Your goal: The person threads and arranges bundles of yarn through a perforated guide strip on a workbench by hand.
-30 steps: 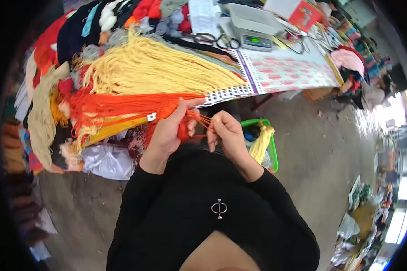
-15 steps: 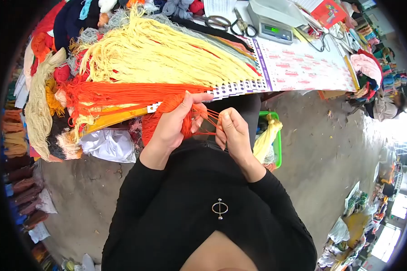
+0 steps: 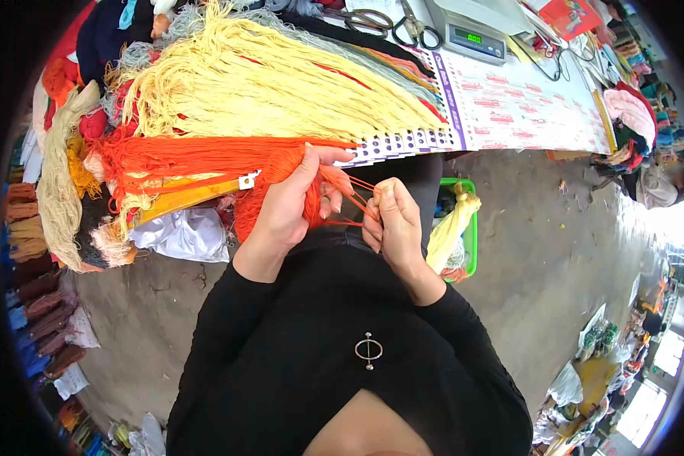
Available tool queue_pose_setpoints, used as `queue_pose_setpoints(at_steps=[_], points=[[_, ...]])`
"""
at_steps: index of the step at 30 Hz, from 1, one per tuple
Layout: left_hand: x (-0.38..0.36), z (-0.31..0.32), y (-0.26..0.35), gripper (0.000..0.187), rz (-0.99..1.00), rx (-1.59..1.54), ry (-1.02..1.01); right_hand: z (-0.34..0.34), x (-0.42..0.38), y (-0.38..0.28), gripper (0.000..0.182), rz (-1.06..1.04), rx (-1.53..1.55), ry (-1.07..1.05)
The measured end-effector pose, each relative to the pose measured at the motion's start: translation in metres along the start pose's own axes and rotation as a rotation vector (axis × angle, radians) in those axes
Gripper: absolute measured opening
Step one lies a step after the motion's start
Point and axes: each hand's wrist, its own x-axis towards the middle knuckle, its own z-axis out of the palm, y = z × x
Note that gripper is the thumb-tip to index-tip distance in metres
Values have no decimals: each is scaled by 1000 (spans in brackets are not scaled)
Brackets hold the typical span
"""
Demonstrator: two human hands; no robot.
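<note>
My left hand (image 3: 285, 199) is closed around a thick orange-red yarn skein (image 3: 251, 209) in front of my lap. Several strands run from it to my right hand (image 3: 397, 220), whose thumb and fingers pinch them taut a short way to the right. Just beyond my left hand, more orange-red yarn (image 3: 205, 156) lies along the table's near edge. Its right end meets a white strip with punched holes (image 3: 410, 142). Long pale yellow yarn (image 3: 258, 83) fans out behind, attached to the same kind of strip.
On the table are scissors (image 3: 418, 29), a digital scale (image 3: 475, 42) and printed white sheets (image 3: 524, 110). Mixed yarn bundles (image 3: 64, 182) hang over the left end. A white bag (image 3: 182, 235) sits below, and a green basket (image 3: 475, 235) holds yarn at my right. A person (image 3: 657, 186) is far right.
The view has shifted slightly, so the table things sit a little differently in the picture. Both hands keep their hold on the yarn, with the strands still stretched between them.
</note>
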Motion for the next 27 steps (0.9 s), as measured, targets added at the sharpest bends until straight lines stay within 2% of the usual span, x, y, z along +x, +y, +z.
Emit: queue_pose_setpoints(at_steps=[3, 5, 6, 7, 8, 9, 10, 11, 12, 13, 14, 15, 16, 17, 18, 19, 20, 22, 23, 24, 25, 26, 27], points=[[2, -4, -1, 49, -27, -26, -9, -4, 3, 2, 26, 3, 9, 18], [3, -4, -1, 49, -33, -35, -18, -7, 4, -1, 21, 109, -182, -75], [3, -1, 1, 50, -17, 38, 50, -3, 2, -13, 14, 189, -387, -124], [3, 1, 2, 52, -1, 112, 116, -8, 1, -10, 12, 51, -568, -160], [0, -5, 4, 54, -86, 177, 52, -14, 1, -8, 11, -91, -747, -193], [-4, -15, 7, 58, -171, 240, -12, -15, 0, -19, 9, -76, -696, -80], [-11, -23, 13, 63, -273, 206, -49, -26, 3, -26, 11, -265, -618, -23], [-20, -45, 16, 64, -395, 16, -49, -48, 13, -38, 14, -575, -881, 33], [-29, -63, 23, 56, -273, -197, -89, -63, 9, -56, 17, -525, -822, 116], [-42, -80, 35, 51, -195, -345, 91, -80, 10, -66, 17, -455, -479, 192], [-57, -101, 48, 47, -116, -491, 270, -107, 11, -77, 17, -462, 3, 63], [-75, -138, 55, 38, 27, -515, 263, -139, 6, -87, 19, -448, 272, 136], [-96, -167, 65, 32, 184, -428, 394, -153, 2, -105, 18, -413, 489, 188], [-122, -200, 75, 26, 301, -401, 715, -189, 4, -114, 15, -448, 668, 25], [-120, -175, 92, 30, 442, -180, 1218, -216, 2, -126, 13, -427, 671, -23], [-141, -207, 100, 33, 551, -255, 1145, -238, -2, -138, 13, -477, 677, 151], [-175, -254, 111, 37, 658, -328, 1069, -251, -4, -152, 11, -583, 531, 393], [-226, -308, 116, 41, 856, -357, 390, -363, -25, -176, 15, -735, 331, 583], [-215, -260, 123, 44, 885, -444, 299, -362, -32, -185, 18, -783, 286, 630], [-199, -214, 124, 44, 889, -442, 302, -354, -37, -201, 22, -829, 239, 678], [-178, -170, 125, 44, 829, -512, 172, -329, -33, -205, 20, -842, 55, 612], [-157, -137, 119, 45, 766, -578, 43, -290, -22, -200, 18, -771, -71, 651], [-138, -121, 107, 44, 732, -515, 130, -253, -7, -187, 19, -699, -195, 689]])
